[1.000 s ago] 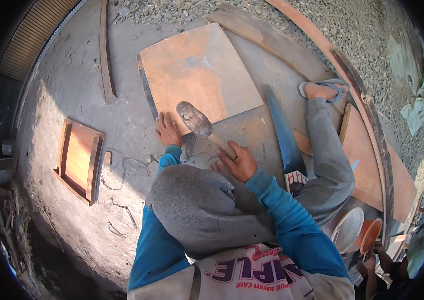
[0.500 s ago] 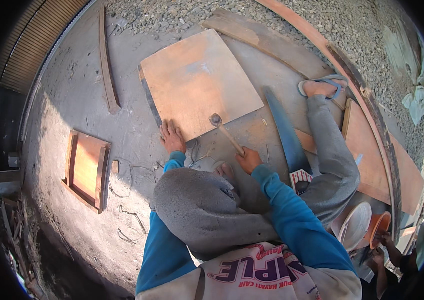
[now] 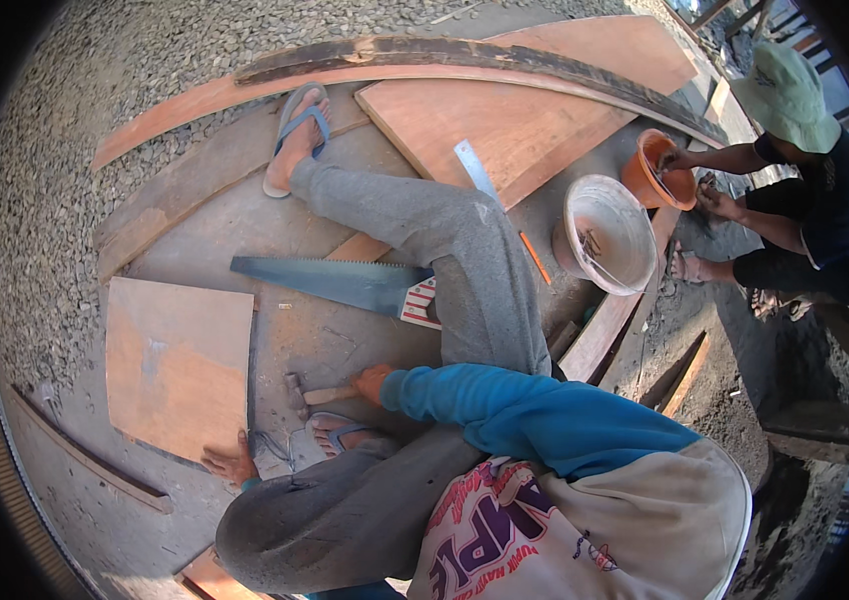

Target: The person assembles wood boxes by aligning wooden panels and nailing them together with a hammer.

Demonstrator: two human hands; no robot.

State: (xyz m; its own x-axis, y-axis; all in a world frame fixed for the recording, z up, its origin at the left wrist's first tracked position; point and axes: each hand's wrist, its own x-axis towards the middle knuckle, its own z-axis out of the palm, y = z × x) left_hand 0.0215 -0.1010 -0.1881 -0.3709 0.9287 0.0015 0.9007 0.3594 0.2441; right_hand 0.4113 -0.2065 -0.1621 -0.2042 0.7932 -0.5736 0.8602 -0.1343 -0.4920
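My right hand [image 3: 373,384] grips a hammer [image 3: 330,396] by its wooden handle, with the head low over the ground beside my sandalled foot. A square plywood panel [image 3: 180,360] lies to the left, its surface patchy with dust. At the panel's near corner my left hand [image 3: 231,460] rests with its fingers spread against the edge. Between the panel and my outstretched leg is a handsaw [image 3: 335,285], its dark blade flat on the ground and its red-and-white handle partly under the leg.
Beyond my leg are plywood sheets [image 3: 485,130], a metal ruler [image 3: 475,168], an orange pencil [image 3: 535,258] and a whitish bucket [image 3: 570,240]. A crouching person [image 3: 805,190] at the right has both hands at an orange bucket [image 3: 657,165]. Long boards [image 3: 185,200] border the gravel.
The view has swung to the right, bringing the buckets and the other person into sight. The hammer head has come down from above the panel's edge to near my foot.
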